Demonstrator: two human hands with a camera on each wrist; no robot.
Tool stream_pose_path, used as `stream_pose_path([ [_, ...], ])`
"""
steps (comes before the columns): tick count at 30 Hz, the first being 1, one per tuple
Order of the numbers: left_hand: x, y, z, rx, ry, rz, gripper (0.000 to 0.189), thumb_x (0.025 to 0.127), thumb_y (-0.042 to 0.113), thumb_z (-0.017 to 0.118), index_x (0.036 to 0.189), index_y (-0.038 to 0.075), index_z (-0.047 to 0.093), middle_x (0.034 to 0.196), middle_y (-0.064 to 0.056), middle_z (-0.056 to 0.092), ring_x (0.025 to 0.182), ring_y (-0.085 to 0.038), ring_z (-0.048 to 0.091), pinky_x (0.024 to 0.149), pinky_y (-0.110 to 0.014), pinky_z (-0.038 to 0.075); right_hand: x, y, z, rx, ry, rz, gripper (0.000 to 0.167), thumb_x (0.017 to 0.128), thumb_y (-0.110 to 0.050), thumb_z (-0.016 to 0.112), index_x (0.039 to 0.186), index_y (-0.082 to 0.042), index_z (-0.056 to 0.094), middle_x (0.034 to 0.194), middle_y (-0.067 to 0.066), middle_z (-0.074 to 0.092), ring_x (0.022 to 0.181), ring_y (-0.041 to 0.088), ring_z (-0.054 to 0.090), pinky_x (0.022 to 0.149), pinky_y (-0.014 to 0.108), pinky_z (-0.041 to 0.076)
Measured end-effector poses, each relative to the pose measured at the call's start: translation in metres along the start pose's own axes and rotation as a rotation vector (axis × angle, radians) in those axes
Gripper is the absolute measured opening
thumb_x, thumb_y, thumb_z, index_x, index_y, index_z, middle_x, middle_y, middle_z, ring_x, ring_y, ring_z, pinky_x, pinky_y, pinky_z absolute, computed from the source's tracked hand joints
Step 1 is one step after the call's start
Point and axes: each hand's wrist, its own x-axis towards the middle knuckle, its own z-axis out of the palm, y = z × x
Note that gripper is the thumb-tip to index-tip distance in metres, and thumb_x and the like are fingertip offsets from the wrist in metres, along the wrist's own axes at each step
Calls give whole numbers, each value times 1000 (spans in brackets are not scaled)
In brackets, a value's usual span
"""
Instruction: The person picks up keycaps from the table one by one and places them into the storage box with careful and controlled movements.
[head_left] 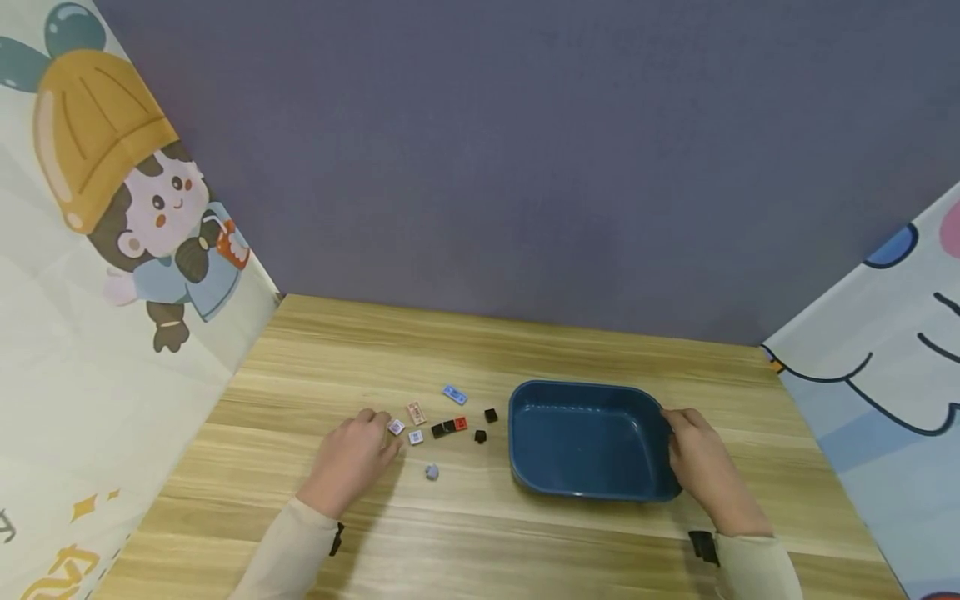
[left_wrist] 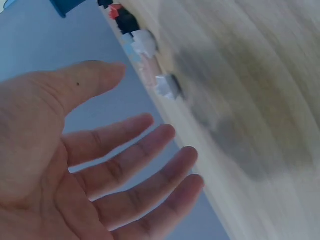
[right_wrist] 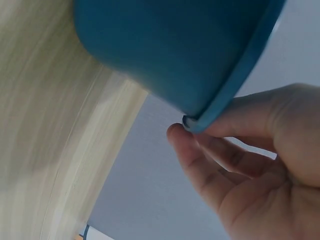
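Note:
My left hand (head_left: pixel 386 437) hovers low over the wooden table (head_left: pixel 525 350), palm down, fingers straight and holding nothing; the left wrist view shows the same open hand (left_wrist: pixel 134 95). Just past its fingertips lies a white tile (head_left: pixel 396 427) (left_wrist: pixel 167 86) among several small tiles: a tan one (head_left: pixel 416 412), a blue one (head_left: pixel 454 394), a red one (head_left: pixel 461 423) (left_wrist: pixel 115 10) and black ones (head_left: pixel 438 430). A grey round piece (head_left: pixel 432 472) sits nearer me. My right hand (head_left: pixel 675 433) (right_wrist: pixel 192 129) grips the right rim of an empty dark blue tray (head_left: pixel 517 417) (right_wrist: pixel 240 80), thumb over the edge.
A purple wall stands behind the table, with cartoon-printed panels (head_left: pixel 112 250) on the left and right (head_left: pixel 885 350) sides. Bare wood lies at the back of the table and along the front edge between my sleeves.

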Motion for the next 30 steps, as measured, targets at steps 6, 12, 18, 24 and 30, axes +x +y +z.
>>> stream_pose_path([
  [6,5,-3,8,-25,-106,-87,27,87,26,76,89,1,68,75,-8,59,58,-17,53,49,-30,49,-1,0,1,-10,-14,31,30,81,17,60,111,19,61,101,31,59,89,47,62,74,56,55],
  [12,12,-4,13,1,-134,-128,28,87,27,77,90,1,68,79,-12,60,59,-20,54,48,-31,50,-2,-1,0,-21,-25,48,30,81,16,61,111,19,61,101,31,58,89,47,62,74,56,55],
  [18,15,-6,16,9,-125,-149,25,87,24,77,90,0,68,77,-11,59,57,-20,52,45,-30,47,-2,-4,-1,-27,-42,67,30,82,16,61,112,19,60,102,31,58,91,47,62,75,56,54],
  [24,17,-6,20,5,-115,-166,32,85,31,78,87,1,67,78,-11,58,57,-19,51,45,-29,47,-3,-3,-1,-23,-34,70,29,82,16,60,111,19,60,102,31,58,91,47,62,76,56,54],
  [30,19,-5,22,12,-109,-173,27,85,26,77,86,0,67,81,-13,60,58,-19,50,46,-30,48,-3,-2,1,-16,-20,58,29,81,16,61,110,19,61,101,31,58,90,47,62,74,56,54],
])
